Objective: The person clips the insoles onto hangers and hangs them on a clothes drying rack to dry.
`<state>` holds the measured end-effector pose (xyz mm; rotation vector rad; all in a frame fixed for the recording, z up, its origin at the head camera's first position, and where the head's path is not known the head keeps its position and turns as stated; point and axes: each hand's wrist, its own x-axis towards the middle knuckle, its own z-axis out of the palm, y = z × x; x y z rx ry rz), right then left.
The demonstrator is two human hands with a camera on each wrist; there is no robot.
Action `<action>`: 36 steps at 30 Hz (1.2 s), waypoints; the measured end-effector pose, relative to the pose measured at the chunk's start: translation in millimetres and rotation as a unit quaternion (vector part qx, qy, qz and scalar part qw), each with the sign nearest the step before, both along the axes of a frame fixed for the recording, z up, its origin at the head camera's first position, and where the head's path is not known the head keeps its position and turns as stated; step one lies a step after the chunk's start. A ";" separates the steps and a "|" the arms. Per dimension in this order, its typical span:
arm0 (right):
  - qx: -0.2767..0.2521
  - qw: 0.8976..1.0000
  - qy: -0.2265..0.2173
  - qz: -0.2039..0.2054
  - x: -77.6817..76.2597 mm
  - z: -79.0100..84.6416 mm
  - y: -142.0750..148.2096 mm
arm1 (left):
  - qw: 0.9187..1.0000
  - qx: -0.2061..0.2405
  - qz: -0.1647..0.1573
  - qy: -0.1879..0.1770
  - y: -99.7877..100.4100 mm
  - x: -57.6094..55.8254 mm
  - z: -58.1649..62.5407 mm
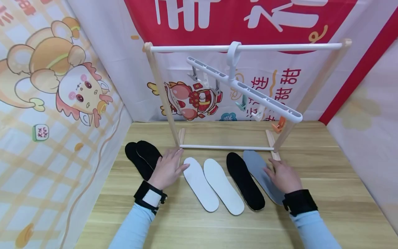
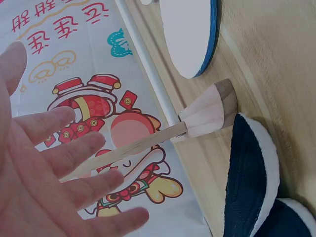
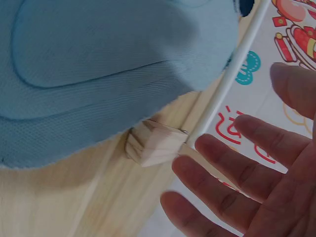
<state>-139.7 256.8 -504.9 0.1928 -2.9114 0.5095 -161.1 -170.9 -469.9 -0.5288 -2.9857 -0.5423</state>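
Note:
Several insoles lie on the wooden table. My left hand (image 1: 166, 168), fingers spread and holding nothing, is over the inner side of the two overlapping black insoles (image 1: 136, 159). Right of it lie a white insole (image 1: 201, 185) and a second white insole (image 1: 223, 186), then a black insole (image 1: 245, 181) and a grey-blue insole (image 1: 261, 174). My right hand (image 1: 284, 175) is over the outer edge of the grey-blue insole, its fingers loosely extended and nothing in its grasp. In the right wrist view, that insole (image 3: 98, 84) shows a stitched outline.
A wooden rack (image 1: 161, 93) with white bars stands behind the insoles. From its top bar hangs a pale hanger (image 1: 248, 92) with several clips, including an orange clip (image 1: 278, 124). Printed cloth (image 1: 62, 86) encloses the left side and the back.

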 end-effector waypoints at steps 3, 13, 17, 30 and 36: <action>0.002 1.000 -0.015 -0.007 -4.2 -3.2 1.1 | 1.000 0.023 -0.003 0.010 -1.4 1.7 -1.3; 0.016 0.994 -0.104 -0.004 -17.0 -12.5 -1.3 | 0.991 0.134 0.010 -0.012 -1.2 17.7 -4.2; 0.017 0.992 -0.125 -0.004 -19.7 -16.0 -4.8 | 0.987 0.160 0.011 -0.015 0.8 27.6 -6.8; 0.006 0.991 -0.129 -0.036 -22.6 -21.9 -14.1 | 0.978 0.204 0.033 -0.030 7.0 58.6 -14.0; -0.055 0.989 -0.130 -0.041 -14.0 -19.4 -7.7 | 0.975 0.215 0.032 -0.040 12.0 65.9 -24.2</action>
